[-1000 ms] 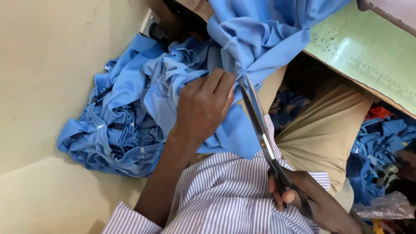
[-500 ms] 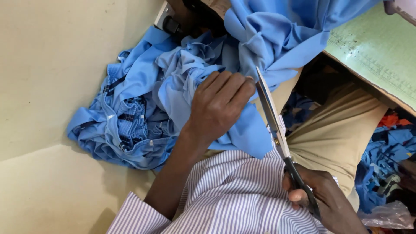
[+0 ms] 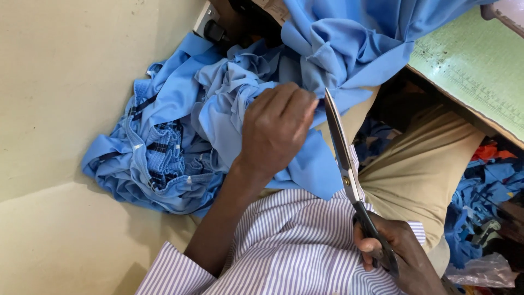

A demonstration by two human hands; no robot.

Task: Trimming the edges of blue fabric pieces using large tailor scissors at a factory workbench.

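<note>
Scissors (image 3: pixel 345 164) apparently against blue cloth (image 3: pixel 305 169)

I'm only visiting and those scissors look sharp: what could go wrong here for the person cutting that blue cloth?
The scissors point up right beside the left hand, which grips the blue cloth; a slip could nick the knuckles. The cloth is bunched in folds, so the blades might catch a layer that is out of sight. The right hand holds the handles close over the striped shirt, which could snag.
</note>
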